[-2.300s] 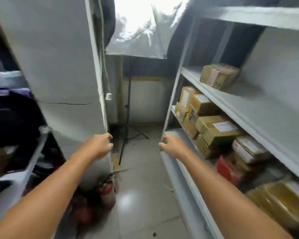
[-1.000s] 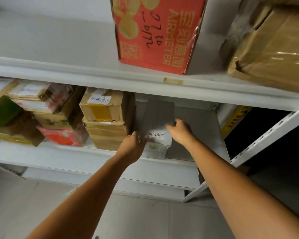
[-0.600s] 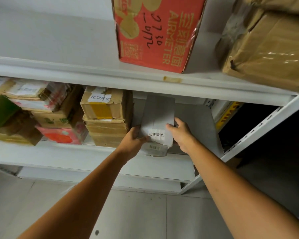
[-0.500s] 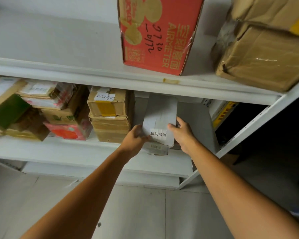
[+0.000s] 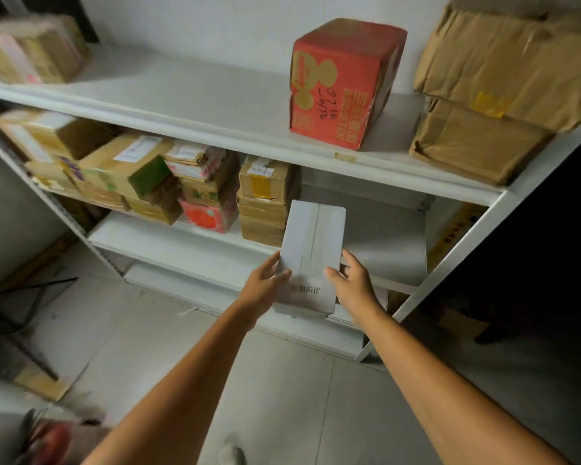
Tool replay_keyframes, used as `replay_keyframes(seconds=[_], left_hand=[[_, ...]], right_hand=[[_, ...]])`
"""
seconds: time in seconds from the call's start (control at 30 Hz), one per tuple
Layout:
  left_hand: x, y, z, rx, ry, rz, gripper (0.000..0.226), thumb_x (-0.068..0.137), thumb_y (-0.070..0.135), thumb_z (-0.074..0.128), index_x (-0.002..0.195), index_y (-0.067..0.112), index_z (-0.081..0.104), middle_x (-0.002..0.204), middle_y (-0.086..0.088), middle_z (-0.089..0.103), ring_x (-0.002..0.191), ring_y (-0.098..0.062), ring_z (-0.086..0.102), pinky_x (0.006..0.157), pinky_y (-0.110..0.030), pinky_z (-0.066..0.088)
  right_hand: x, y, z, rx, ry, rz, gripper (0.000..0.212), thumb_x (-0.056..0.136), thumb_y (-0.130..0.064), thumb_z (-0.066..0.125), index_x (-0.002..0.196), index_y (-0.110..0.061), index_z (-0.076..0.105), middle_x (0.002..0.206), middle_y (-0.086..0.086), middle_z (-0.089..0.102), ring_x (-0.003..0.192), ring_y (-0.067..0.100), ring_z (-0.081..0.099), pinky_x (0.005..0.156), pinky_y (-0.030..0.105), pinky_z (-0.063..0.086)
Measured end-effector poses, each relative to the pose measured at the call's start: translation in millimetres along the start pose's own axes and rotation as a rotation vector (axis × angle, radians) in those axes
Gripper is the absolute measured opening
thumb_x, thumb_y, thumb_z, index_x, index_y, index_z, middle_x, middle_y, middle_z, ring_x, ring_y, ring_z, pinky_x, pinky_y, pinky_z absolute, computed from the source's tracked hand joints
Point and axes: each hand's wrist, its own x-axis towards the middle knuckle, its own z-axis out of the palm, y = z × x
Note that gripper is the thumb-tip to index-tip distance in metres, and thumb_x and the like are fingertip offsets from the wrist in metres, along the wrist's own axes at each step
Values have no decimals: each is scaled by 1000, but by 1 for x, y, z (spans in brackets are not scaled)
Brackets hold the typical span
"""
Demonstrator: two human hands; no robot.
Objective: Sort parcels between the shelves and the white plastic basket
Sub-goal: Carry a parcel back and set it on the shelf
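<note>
On the shelves [image 5: 215,129], brown wrapped parcels [image 5: 483,139] are kept at 2 o'clock, a red box [image 5: 339,85] at 1. Flanked by stacked cartons [image 5: 265,203] at its 10 o'clock, the white parcel [image 5: 312,236] is gripped by left hand [image 5: 265,286] and right hand [image 5: 353,286], seemingly overhanging.

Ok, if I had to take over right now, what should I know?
Left hand grips the white box on its left side; right hand grips its right side.
The box sticks out past the lower shelf front edge, beside a brown stack.
Done: box is in hand.
Left: carry it to the basket, which is out of view. More parcels sit on the shelves.
</note>
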Motion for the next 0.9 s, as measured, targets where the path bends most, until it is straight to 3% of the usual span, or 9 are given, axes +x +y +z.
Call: replay_keyframes(seconds=[0.07,0.17,0.3,0.4,0.5,0.57,0.67,0.83,0.9], left_hand=[[-16,-1,-6,-10,94,18,49,98,19,56,144,26,43,111,9,62,95,-11,64,76,-26,59],[-41,-3,-31,-3,219,45,42,97,19,57,137,30,50,117,7,65,99,-14,66,77,-29,58],[-76,-4,-87,3,405,35,48,97,20,56,142,33,44,130,3,60,104,-14,65,87,-40,56],[-106,-6,-143,-57,531,35,52,97,21,57,143,38,39,121,9,60,95,-5,64,75,-32,58],[-137,-9,-200,-135,639,7,60,96,19,58,146,40,34,118,8,58,99,-14,62,58,-29,57],[-155,-10,-234,-150,722,15,60,96,19,58,145,44,33,118,6,58,99,-15,62,54,-26,56],[-185,-16,-273,-156,879,47,60,95,18,59,144,43,35,118,6,57,96,-9,59,52,-20,53],[-237,-29,-305,-173,1119,80,63,94,11,60,148,28,35,127,-3,55,108,-16,59,67,-18,55],[-255,-37,-307,-207,1217,90,62,94,9,61,148,26,36,132,-2,54,117,-20,57,80,-27,57]], right_hand=[[-11,-5,8,-2,-67,-21,34,96,-10,55,112,-40,53,122,-1,64,111,17,62,93,43,55],[-21,-13,36,3,-187,-36,35,96,-10,56,104,-43,55,121,-1,65,111,18,62,93,44,54],[-21,-23,102,-4,-372,-72,36,96,-12,58,117,-40,53,121,-5,64,113,16,61,91,38,56],[-19,-35,168,-66,-521,-117,37,97,-16,57,127,-38,51,118,-13,60,111,11,58,91,34,55],[-21,-47,238,-105,-675,-150,37,97,-15,58,126,-37,50,118,-13,61,111,11,58,87,29,56],[-26,-57,283,-117,-772,-146,36,97,-15,58,122,-39,50,121,-8,61,112,14,60,85,31,58],[-37,-66,343,-160,-914,-157,39,97,-16,57,133,-29,50,126,-3,61,112,16,62,83,36,60],[-66,-79,415,-212,-1158,-180,41,96,-13,57,133,-28,51,127,1,62,115,22,61,87,47,58],[-78,-81,436,-222,-1259,-203,44,96,-9,56,136,-24,51,127,2,62,117,22,60,90,47,56]])
